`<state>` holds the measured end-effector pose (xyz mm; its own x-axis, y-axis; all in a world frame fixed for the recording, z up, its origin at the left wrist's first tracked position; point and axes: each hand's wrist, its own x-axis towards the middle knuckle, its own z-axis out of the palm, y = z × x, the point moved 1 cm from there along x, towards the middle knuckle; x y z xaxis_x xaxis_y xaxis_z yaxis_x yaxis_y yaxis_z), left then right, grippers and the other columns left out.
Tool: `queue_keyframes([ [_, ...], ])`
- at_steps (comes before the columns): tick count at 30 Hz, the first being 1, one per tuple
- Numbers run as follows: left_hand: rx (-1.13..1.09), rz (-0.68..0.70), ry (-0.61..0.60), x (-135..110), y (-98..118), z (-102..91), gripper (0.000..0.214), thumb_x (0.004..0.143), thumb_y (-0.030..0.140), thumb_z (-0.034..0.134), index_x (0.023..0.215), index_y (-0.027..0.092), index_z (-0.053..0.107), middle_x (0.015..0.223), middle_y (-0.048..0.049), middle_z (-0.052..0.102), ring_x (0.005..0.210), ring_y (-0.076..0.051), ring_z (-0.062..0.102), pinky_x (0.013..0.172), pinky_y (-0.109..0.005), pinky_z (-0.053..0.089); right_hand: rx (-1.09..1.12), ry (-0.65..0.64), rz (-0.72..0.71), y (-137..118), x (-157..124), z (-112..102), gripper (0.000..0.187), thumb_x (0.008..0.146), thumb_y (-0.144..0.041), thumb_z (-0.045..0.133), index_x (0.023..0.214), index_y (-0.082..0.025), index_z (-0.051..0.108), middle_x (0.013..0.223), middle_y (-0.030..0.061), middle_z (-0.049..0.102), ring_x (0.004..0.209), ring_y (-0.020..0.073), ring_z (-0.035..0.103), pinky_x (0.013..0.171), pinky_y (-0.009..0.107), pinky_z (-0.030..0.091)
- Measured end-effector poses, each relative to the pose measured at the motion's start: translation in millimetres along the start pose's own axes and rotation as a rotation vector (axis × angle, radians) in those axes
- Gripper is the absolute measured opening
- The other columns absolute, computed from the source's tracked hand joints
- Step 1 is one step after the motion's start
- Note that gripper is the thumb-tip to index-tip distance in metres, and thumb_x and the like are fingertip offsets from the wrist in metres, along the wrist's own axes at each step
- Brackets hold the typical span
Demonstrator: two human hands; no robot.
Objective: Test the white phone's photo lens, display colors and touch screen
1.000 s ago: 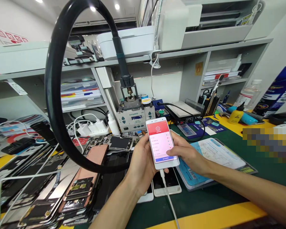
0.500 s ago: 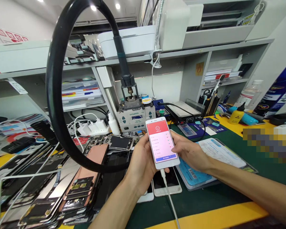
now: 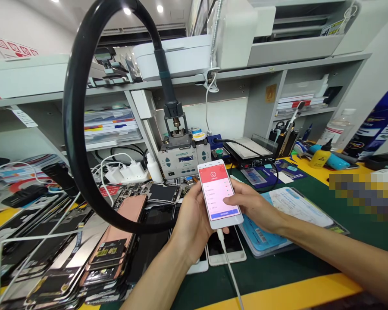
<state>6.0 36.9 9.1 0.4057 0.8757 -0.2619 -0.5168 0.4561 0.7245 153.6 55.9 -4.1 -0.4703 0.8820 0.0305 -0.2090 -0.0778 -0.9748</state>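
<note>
A white smartphone (image 3: 218, 192) with a lit red-and-white screen is held upright above the bench. My left hand (image 3: 190, 219) wraps around its left edge and back. My right hand (image 3: 250, 204) cups its right edge, and the thumb rests on the screen's right side. A white cable (image 3: 229, 267) hangs from the phone's bottom port toward me. Two more white phones (image 3: 224, 252) lie flat on the green mat just beneath.
A thick black hose (image 3: 74, 129) loops from the hot-air station (image 3: 183, 157) across the left. Stacked phone screens and back covers (image 3: 84, 254) fill the left bench. A blue-and-white pad (image 3: 294, 211) lies at right; a heating plate (image 3: 248, 150), tool holder and bottles stand behind.
My right thumb has moved inward onto the screen's right side. The phone and my left hand have barely shifted.
</note>
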Motion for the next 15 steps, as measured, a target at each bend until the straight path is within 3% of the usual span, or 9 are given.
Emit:
queue_keyframes([
  [5,0.01,0.013,-0.007,-1.8,0.0,1.5,0.038,0.09,0.041,0.052,0.118,0.018,0.065,0.1,-0.0098,0.069,0.08,-0.019,0.065,0.054,-0.022,0.049,0.023,0.001,-0.017,-2.4,-1.5,0.9,0.041,0.081,-0.025,0.058,0.121,-0.016,0.057,0.091,0.0066,0.071,0.069,0.02,0.065,0.062,0.033,0.052],
  [15,0.016,0.007,0.005,-1.4,0.7,0.6,0.04,0.09,0.043,0.052,0.12,0.02,0.065,0.102,-0.0091,0.069,0.078,-0.02,0.066,0.054,-0.023,0.049,0.067,0.015,-0.027,-2.9,-0.6,1.5,0.041,0.092,-0.041,0.052,0.125,-0.018,0.059,0.105,0.0093,0.069,0.083,0.0219,0.065,0.066,0.032,0.053],
])
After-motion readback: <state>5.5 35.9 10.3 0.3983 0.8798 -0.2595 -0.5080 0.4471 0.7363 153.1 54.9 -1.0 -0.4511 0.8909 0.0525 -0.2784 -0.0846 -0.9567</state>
